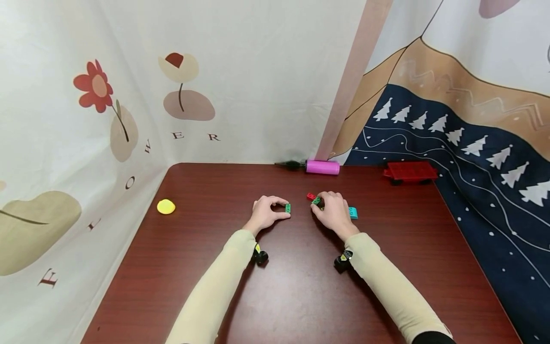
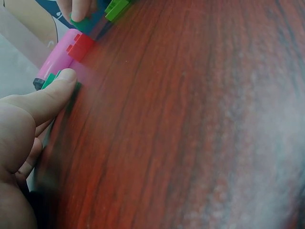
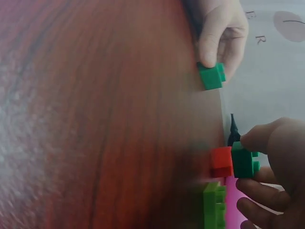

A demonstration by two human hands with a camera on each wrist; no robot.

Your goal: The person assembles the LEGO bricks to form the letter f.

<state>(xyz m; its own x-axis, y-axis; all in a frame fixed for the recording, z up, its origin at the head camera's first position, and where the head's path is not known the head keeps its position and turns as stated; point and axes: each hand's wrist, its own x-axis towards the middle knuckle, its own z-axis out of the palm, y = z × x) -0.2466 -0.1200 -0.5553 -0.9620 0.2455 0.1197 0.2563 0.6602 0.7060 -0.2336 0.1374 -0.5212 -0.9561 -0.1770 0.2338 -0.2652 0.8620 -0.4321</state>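
Observation:
Between thumb and fingers, my left hand pinches a small green toy brick; its studs show in the right wrist view. A second green brick is pinched by the fingertips of my right hand. Just beyond that brick, a red brick lies on the table. Close beside the right hand is a turquoise brick, partly covered by it. A lime green brick appears near the right hand in both wrist views, but I cannot make it out in the head view. The two held bricks are apart.
The brown table meets a printed curtain at its back. Along that edge lie a pink cylinder with a dark green pointed end, and a red toy wagon farther right. A yellow lump sits near the left edge.

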